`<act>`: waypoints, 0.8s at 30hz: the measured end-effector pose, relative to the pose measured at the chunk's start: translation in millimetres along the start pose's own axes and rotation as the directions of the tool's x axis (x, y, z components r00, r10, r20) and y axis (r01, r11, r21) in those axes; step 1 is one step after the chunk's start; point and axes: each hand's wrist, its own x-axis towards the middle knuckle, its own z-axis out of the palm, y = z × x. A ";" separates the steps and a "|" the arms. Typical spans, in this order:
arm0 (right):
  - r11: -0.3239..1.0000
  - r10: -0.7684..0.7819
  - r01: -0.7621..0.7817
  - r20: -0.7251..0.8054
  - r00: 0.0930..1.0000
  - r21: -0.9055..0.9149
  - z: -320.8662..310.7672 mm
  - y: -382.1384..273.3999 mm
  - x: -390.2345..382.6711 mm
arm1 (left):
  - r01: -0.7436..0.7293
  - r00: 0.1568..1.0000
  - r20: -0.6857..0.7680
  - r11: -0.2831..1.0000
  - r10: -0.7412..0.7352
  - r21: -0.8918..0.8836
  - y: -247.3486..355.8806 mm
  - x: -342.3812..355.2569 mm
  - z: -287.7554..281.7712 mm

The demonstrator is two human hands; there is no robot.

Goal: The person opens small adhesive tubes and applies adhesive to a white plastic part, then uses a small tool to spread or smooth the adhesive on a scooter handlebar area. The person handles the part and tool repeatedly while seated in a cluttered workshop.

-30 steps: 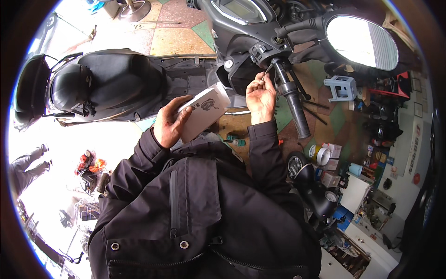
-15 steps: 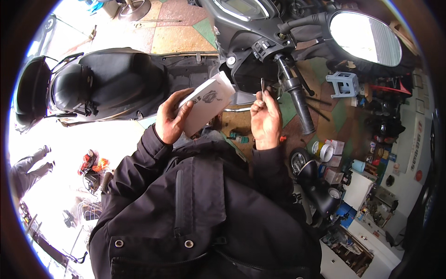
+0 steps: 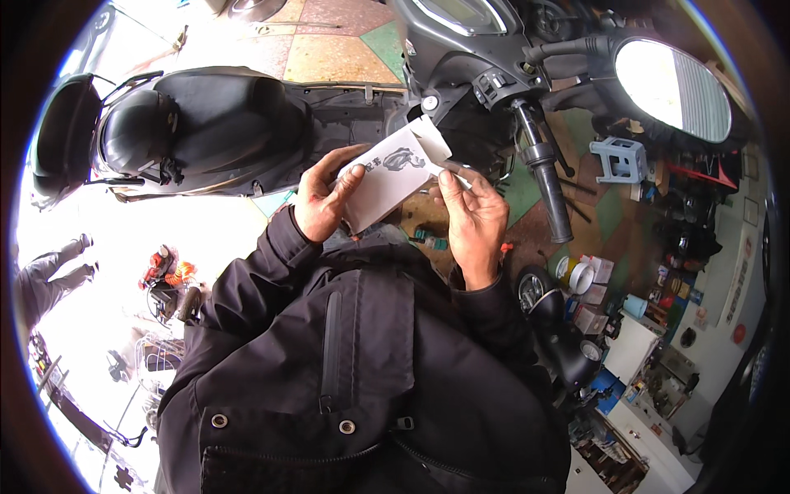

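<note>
My left hand (image 3: 329,193) grips a white cardboard box (image 3: 387,185) with a dark printed drawing, thumb on its face. The box is tilted, its end flap (image 3: 434,136) standing out at the upper right. My right hand (image 3: 469,218) is closed on a slim pale object (image 3: 454,180), too small to make out clearly, at the box's upper right end. Above the hands is a dark scooter, with its handlebar grip (image 3: 551,198), dashboard (image 3: 461,20), open front compartment and long black seat (image 3: 222,119).
A mirror (image 3: 672,89) juts out at the upper right. At right are a light blue stool (image 3: 618,160), another black two-wheeler (image 3: 559,354), boxes and cluttered cabinets. A person's legs (image 3: 45,280) show at far left, near a red-and-orange machine (image 3: 164,276). The floor is patterned tile (image 3: 329,49).
My right hand has moved from beside the handlebar down to the box's open end, carrying the slim object. My left hand and the box have shifted slightly right in the picture.
</note>
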 end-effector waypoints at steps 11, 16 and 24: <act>0.997 0.003 -0.010 -0.082 0.997 -0.082 -7.3 18.3 16.0 | -0.019 1.000 -0.011 1.000 0.019 0.018 3.0 2.3 -3.3; 0.999 0.027 -0.031 -0.100 0.995 -0.043 -7.5 27.7 20.0 | -0.037 0.999 -0.021 0.999 0.037 0.031 7.4 3.1 -1.1; 0.995 0.004 -0.018 -0.140 0.990 -0.102 5.9 29.2 21.5 | -0.089 0.996 -0.017 0.995 0.090 0.040 9.6 6.8 2.1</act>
